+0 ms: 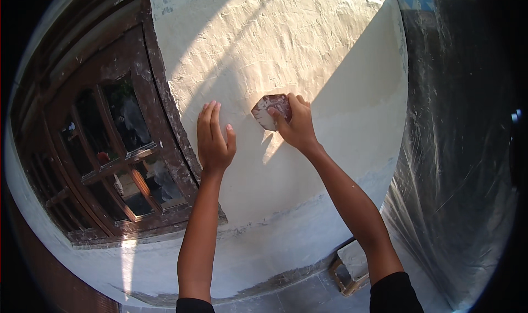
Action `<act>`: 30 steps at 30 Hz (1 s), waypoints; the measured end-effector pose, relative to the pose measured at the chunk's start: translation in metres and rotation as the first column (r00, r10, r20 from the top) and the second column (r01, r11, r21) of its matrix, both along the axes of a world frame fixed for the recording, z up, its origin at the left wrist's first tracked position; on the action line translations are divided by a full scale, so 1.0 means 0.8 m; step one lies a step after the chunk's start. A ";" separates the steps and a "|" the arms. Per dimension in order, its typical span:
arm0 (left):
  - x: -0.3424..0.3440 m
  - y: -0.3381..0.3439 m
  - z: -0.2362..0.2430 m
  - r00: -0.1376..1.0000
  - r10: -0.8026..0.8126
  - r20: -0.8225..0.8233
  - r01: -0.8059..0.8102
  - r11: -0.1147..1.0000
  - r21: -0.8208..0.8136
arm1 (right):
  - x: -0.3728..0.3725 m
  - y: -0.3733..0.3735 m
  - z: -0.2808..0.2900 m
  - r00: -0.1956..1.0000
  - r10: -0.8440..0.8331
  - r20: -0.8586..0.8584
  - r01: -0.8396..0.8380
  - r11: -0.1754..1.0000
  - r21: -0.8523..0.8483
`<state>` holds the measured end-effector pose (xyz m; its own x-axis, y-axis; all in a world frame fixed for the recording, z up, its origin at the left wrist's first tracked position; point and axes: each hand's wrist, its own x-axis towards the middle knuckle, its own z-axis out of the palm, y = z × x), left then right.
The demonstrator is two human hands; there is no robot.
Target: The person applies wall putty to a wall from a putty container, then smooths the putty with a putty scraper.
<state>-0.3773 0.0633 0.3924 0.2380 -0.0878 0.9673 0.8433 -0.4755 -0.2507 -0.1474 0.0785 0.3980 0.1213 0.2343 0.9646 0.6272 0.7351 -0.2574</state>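
My right hand (294,120) grips a flat, angular reddish-brown piece (271,105) smeared with pale plaster, thumb across its face, holding it against or just in front of the plastered wall (258,43). To its left, my left hand (215,137) has its fingers stretched upward, resting on or very near the wall, with nothing in it. Sunlight falls on the rough upper plaster; the smoother surface around both hands is mostly shaded.
A dark wooden window frame (110,153) with glass panes is left of the hands. Dark crinkled plastic sheeting (451,137) hangs at the right. Below stands a small stool-like object (350,255), its top pale, on grey floor tiles (297,294).
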 end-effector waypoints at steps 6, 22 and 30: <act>0.000 -0.001 0.009 1.000 -0.001 -0.002 0.001 1.000 0.023 | 0.053 -0.006 0.019 0.581 0.273 -0.767 -0.383 0.923 0.039; -0.001 -0.003 0.007 1.000 0.005 0.017 -0.005 1.000 0.008 | 0.014 0.003 -0.027 0.995 0.093 -0.040 -0.097 0.991 -0.093; 0.036 -0.019 -0.021 0.955 -0.260 0.142 0.276 0.955 -0.106 | 0.141 -0.010 -0.069 0.476 0.255 -0.842 -0.498 0.867 -0.019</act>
<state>-0.3488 0.0481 0.3757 0.0989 -0.0101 0.9950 0.7013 -0.7087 -0.0769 -0.0343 0.0704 0.3430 0.6399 0.6472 0.4143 -0.2543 0.6871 -0.6806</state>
